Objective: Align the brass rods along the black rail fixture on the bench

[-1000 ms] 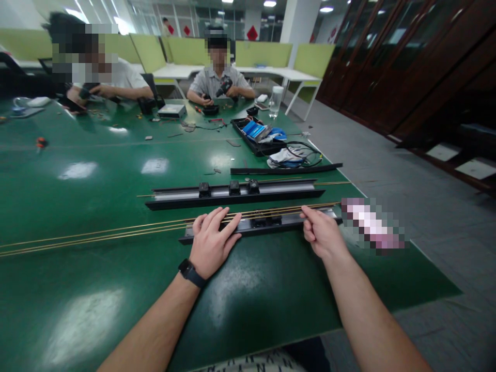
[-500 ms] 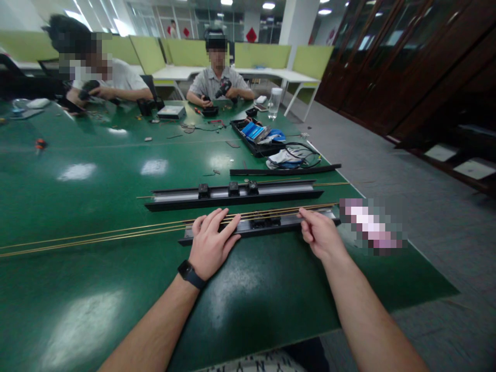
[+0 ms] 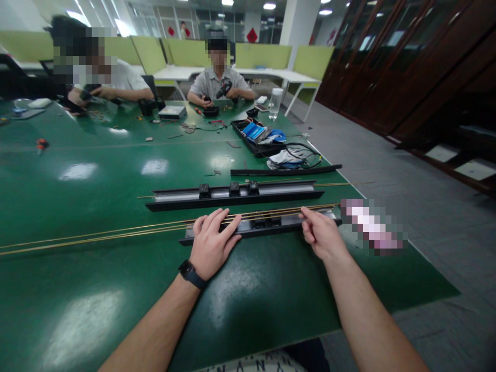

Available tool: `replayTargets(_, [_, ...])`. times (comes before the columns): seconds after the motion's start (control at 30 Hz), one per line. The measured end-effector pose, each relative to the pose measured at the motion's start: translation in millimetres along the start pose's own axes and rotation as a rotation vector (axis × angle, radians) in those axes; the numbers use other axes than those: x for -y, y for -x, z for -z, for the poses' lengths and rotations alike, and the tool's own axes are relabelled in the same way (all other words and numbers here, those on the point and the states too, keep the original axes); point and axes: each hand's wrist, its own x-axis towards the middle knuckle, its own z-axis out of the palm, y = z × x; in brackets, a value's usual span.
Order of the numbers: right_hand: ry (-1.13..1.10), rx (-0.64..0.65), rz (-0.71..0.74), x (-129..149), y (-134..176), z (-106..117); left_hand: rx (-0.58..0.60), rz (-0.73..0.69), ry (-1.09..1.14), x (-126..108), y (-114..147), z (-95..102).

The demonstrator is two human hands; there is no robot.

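Note:
My left hand (image 3: 211, 240) lies palm down with fingers stretched over several thin brass-coloured rods (image 3: 271, 212) and the near black metal channel (image 3: 287, 227). At the channel's right part, my right hand (image 3: 321, 233) pinches the rods between thumb and forefinger. The rods run along the top of the channel and extend far past its left end. Black blocks (image 3: 267, 221) sit inside the channel, partly behind the rods. A second black channel (image 3: 271, 197), with 3 black blocks in it, lies just beyond, with thin rods sticking out of both its ends.
A black strip (image 3: 287, 170), a glove with black cable (image 3: 292, 156) and a black tray of parts (image 3: 259, 135) lie farther off. A blurred-out pinkish item (image 3: 370, 225) is at the right. Two co-workers sit across the green table (image 3: 116, 170), each with a power drill (image 3: 223, 89).
My right hand has shifted very slightly to the right along the rods. My left hand stays where it was.

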Motion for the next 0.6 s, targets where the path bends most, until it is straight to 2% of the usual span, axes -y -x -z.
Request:
replayTargets(0.2, [-0.002,0.047,0.003,0.4,0.9,0.0,0.002,0.008,0.003,1.5,1.4,-1.9])
replayTargets(0.6, [-0.023,-0.001,0.006,-0.9,1.4,-2.5,0.002,-0.001,0.006,0.5,0.5,-0.7])
